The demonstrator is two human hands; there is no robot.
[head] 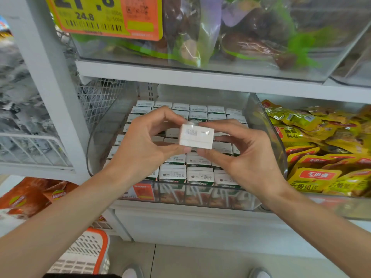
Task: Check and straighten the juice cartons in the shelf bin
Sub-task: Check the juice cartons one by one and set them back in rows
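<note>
A clear plastic shelf bin (267, 137) holds several rows of small juice cartons (198, 175) standing upright, white tops with printed date codes facing up. Above the middle of the bin I hold one juice carton (196, 136) lifted out, its white top turned toward me. My left hand (146, 143) pinches its left side between thumb and fingers. My right hand (243, 151) pinches its right side the same way. Both hands hide the cartons beneath them.
A second clear bin of yellow snack packets (321, 149) stands to the right. Overhead sits a bin of bagged produce (241, 37) with a yellow price tag (104, 15). Chip bags (36, 195) lie lower left, and a white and orange basket (86, 253) is on the floor.
</note>
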